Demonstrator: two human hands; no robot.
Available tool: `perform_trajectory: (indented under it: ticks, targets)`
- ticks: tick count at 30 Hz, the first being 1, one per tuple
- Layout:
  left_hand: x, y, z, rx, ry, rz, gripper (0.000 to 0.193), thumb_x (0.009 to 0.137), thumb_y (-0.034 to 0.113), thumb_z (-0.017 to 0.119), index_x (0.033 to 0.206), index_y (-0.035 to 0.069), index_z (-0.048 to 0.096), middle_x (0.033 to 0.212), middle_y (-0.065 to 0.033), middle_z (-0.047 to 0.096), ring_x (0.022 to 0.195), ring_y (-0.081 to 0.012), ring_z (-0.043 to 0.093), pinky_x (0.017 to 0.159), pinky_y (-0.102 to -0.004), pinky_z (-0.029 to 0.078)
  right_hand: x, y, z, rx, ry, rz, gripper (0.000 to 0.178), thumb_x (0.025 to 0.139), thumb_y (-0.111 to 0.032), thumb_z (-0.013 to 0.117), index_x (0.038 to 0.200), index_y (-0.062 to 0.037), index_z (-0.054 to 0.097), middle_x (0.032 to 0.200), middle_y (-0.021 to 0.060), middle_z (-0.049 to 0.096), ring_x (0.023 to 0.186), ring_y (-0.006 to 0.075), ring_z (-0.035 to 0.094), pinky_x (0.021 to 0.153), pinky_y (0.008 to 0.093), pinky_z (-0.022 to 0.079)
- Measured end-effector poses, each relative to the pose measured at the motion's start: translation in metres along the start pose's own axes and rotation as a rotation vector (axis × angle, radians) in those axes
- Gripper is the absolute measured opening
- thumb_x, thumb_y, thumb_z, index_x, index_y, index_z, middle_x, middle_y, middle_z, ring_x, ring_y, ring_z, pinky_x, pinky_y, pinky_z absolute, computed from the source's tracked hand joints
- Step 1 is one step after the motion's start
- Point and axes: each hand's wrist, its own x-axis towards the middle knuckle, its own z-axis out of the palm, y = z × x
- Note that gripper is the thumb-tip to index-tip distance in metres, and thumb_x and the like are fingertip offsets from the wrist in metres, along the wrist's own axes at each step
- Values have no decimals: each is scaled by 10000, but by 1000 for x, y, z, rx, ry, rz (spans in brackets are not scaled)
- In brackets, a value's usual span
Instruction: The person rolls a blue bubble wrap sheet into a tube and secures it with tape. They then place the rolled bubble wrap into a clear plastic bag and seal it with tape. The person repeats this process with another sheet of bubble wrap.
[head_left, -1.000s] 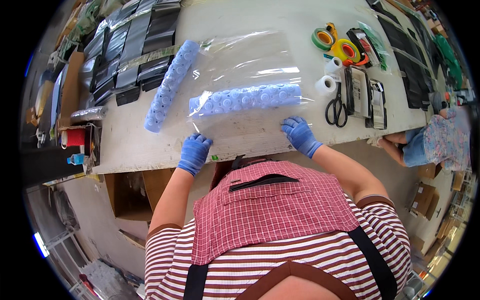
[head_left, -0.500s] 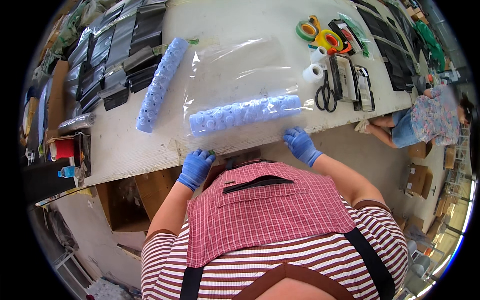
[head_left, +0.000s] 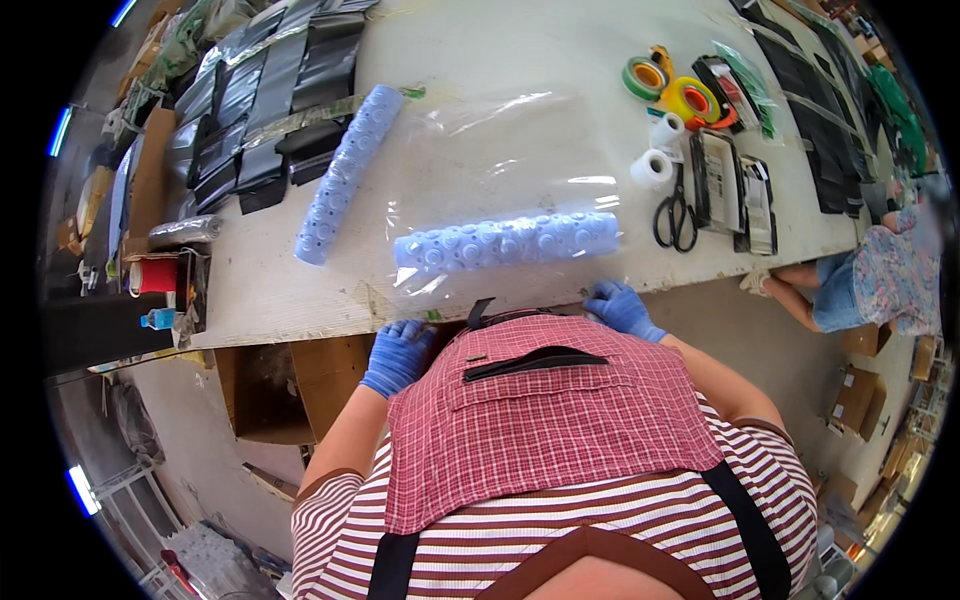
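Observation:
My left hand [head_left: 398, 357], in a blue glove, is at the table's front edge with its fingers curled; anything inside them is hidden. Farther right along that edge is my right hand [head_left: 622, 308], also gloved, its fingers bent and partly covered by the apron. Ahead of both hands, a light-blue rolled mat [head_left: 508, 245] with a bumpy round pattern lies crosswise on a sheet of clear plastic film [head_left: 490, 150]. Neither hand touches this roll. A second blue rolled mat [head_left: 348, 175], in shiny wrap, lies slanted to the left.
Black scissors [head_left: 675, 215], white rolls [head_left: 652, 168], tape rolls [head_left: 690, 100] and open black cases [head_left: 715, 180] lie at right. Black plastic packs [head_left: 265, 110] fill the back left. An open carton [head_left: 262, 395] stands below the table. Another person [head_left: 880, 270] is at far right.
The view has shifted and turned slightly. Both hands have drawn a little toward my body, and the apron now covers part of my right hand. The rolled mats stay on the table.

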Motion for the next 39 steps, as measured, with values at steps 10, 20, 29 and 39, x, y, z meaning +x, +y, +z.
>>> perform_trajectory:
  ticks: [10,20,29,39]
  targets:
    - [19,-58,-23,-653,185,-326,506,822,211,710,1298,119,564,1083,-115,648,1057,-295,616,934,-392,473,-13,52,0,289,234,181,379,816,-181,683,1182,-96,633,1091,141,636,1046,324,585,955,421,460]
    - [62,-71,-52,-1119,249,-584,338,752,94,805,1056,40,669,851,-24,638,861,-133,574,845,-300,464,69,-22,-82,-152,356,-20,338,729,-161,775,1046,-100,672,1058,64,650,999,286,591,899,406,456]
    - [80,-85,-45,-1413,444,-429,210,831,44,737,1024,37,654,967,-8,638,926,-113,584,865,-263,463,87,-13,-89,84,347,-107,152,799,-90,686,947,-81,654,889,79,662,858,308,628,790,395,489]
    - [111,-91,-46,-1594,460,-508,122,905,103,678,998,28,654,991,-46,687,862,-99,592,811,-228,478,118,1,-119,308,40,-9,151,817,-70,716,934,-18,635,814,112,654,759,272,645,712,369,511]
